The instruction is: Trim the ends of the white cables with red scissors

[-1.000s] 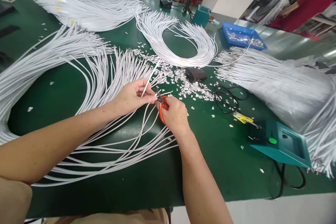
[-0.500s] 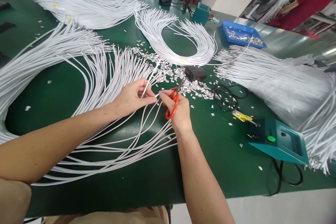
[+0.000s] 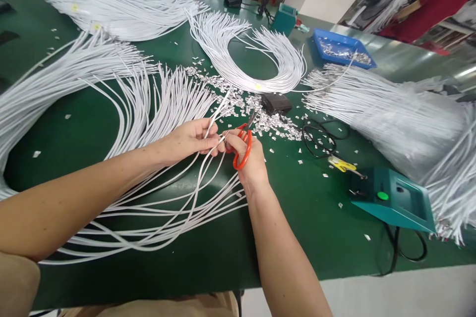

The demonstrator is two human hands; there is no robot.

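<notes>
My left hand is closed on a white cable, which sticks up past the fingers towards the far side. Red-handled scissors hang in my right hand, their dark blades pointing away from me. The thumb and fingertips of that same hand pinch close to the cable's end, meeting the left fingertips; the exact grip there is too small to make out. Below both hands, loose white cables sweep in a curve across the green table. A fanned row of cable ends lies just beyond my left hand.
Small silvery scraps are strewn around a black block. To the right stand a teal device with a yellow-handled tool and a plastic-wrapped cable bundle. A blue tray and a coiled bundle lie farther back.
My left fingers have curled closer around the cable and moved against the right fingertips. The cable's upper end has shifted slightly right. The scissors stay in my right hand.
</notes>
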